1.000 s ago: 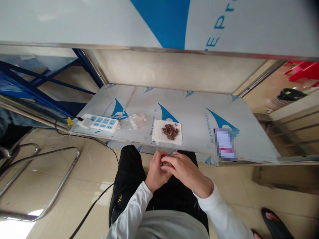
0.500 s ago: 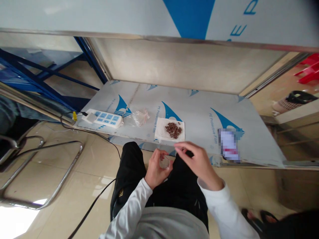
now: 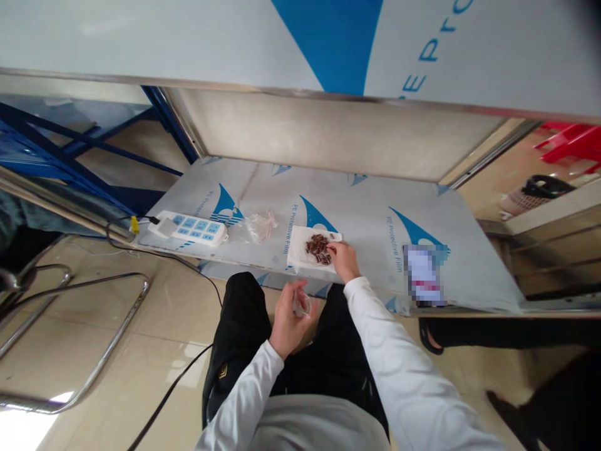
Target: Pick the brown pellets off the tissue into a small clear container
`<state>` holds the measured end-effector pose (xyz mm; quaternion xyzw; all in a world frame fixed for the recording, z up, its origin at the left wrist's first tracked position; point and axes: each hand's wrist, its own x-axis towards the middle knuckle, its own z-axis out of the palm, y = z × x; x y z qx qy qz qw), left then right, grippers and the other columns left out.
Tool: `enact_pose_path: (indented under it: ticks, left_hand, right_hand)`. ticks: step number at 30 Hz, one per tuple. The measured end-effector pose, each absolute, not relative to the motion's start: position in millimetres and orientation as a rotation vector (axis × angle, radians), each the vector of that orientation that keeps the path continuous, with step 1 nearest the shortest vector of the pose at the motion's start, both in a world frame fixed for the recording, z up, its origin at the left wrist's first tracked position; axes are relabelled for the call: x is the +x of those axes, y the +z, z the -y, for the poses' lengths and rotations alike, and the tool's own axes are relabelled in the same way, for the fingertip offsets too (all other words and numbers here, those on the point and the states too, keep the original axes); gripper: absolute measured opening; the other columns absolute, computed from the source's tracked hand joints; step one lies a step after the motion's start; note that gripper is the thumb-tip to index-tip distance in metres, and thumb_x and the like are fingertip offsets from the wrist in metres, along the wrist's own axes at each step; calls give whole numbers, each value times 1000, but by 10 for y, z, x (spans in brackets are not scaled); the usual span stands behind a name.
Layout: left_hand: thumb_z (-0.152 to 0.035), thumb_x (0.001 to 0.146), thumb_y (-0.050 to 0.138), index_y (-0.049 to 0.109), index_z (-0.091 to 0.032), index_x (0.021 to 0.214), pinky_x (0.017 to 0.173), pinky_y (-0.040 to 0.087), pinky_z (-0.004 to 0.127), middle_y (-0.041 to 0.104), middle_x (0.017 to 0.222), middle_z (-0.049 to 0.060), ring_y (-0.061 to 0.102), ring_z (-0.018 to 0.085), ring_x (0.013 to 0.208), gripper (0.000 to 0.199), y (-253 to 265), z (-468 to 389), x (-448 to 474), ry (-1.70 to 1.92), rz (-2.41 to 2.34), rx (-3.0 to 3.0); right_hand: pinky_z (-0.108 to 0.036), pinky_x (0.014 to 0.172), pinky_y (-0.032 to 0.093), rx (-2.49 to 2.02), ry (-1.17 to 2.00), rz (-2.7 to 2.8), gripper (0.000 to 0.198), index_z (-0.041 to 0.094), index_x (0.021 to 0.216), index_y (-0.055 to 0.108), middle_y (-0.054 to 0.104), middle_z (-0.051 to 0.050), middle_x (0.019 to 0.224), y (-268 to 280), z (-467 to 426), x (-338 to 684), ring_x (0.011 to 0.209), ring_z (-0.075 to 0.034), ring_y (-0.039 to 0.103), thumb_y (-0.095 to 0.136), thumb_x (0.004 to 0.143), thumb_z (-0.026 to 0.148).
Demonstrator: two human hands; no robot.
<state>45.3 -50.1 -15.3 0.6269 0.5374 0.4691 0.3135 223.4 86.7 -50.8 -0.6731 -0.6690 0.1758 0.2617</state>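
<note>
Over my lap, my left hand (image 3: 290,319) curls round a small clear plastic bag (image 3: 302,305), its mouth held up between thumb and fingers. My right hand (image 3: 345,258) reaches onto the low shelf, with thumb and fingertips pinched at the right side of a pile of small dark brown rod-like pieces (image 3: 317,248). Whether a piece sits between those fingertips is hidden. The pile lies on a white paper sheet (image 3: 294,258), and one loose piece rests near the sheet's upper right corner.
On the film-covered metal shelf (image 3: 370,263) lie a crumpled clear bag (image 3: 261,227), a white power strip (image 3: 190,228) and a blurred-out phone-like item (image 3: 424,275). An upper metal panel (image 3: 188,37) overhangs it. A chair frame (image 3: 107,351) stands left; another person's foot (image 3: 431,338) shows at right.
My right hand has moved from above my lap, forward and left, onto the brown pile. My left hand stays over my lap with the bag. A person's leg has appeared at right.
</note>
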Motion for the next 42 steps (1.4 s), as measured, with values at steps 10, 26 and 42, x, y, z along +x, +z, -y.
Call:
enact_pose_path:
  ticks: [10, 26, 42]
  left_hand:
    - [-23, 79, 66, 49, -20, 118, 72, 50, 28, 57, 82, -2, 56, 12, 68, 43, -214, 332, 458, 1202, -1370, 1630]
    - [-16, 73, 65, 47, -21, 123, 85, 53, 37, 63, 110, 8, 63, 22, 96, 54, -105, 475, 459, 1172, -1223, 1730]
    - [-19, 76, 65, 52, -19, 117, 75, 53, 27, 66, 97, 4, 65, 16, 82, 43, -25, 455, 443, 1290, -1337, 1663]
  right_hand:
    - [-29, 79, 56, -1537, 728, 1681, 19, 16, 100, 71, 75, -9, 98, 274, -248, 2144, 84, -19, 71, 60, 90, 27]
    - [-27, 75, 57, -1284, 1053, 1947, 12, 22, 94, 70, 74, -2, 89, 817, 367, 1874, 78, -17, 71, 66, 85, 15]
    - [-26, 79, 56, -1247, 1095, 1816, 16, 24, 101, 74, 77, -2, 100, 617, 381, 1894, 88, -18, 72, 61, 91, 25]
